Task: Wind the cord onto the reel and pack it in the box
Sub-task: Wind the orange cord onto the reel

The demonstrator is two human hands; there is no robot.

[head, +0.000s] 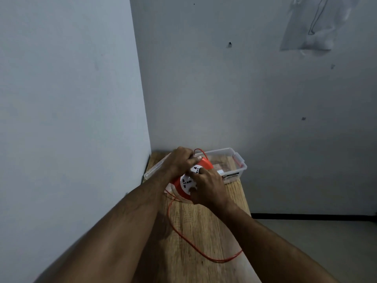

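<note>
Fingers of the left hand (182,160) are curled over the upper rim of the round orange plastic cord reel (190,180), grasping it; a thin orange cord (204,253) loops up just above these fingers. Fingers of the right hand (208,186) are bent against the reel's white socket face (188,179), the thumb pressed near its centre and the remaining digits wrapped around the lower right edge, so this hand also grips the reel.

Item count: one reel, one cord, one box, two hands.

Reel position: tilted, face toward the camera, at the far end of the light wooden table (204,225), directly in front of the box. Whether its lower edge touches the tabletop cannot be determined.

Socket face: black pin openings of several outlets show between the fingers; the exact number is partly covered by the hands.

Cord position: one length leaves the underside of the reel, runs toward the camera along the tabletop, curves to the right table edge and doubles back in a loose bend. Some turns sit in the reel groove at lower left.

Clear plastic storage box (234,160): one unit, open, against the grey wall (244,88), with a clip handle on its right end. One label with a dark band is on the front wall; its print is too small to read. No brand marking is legible on the reel.
</note>
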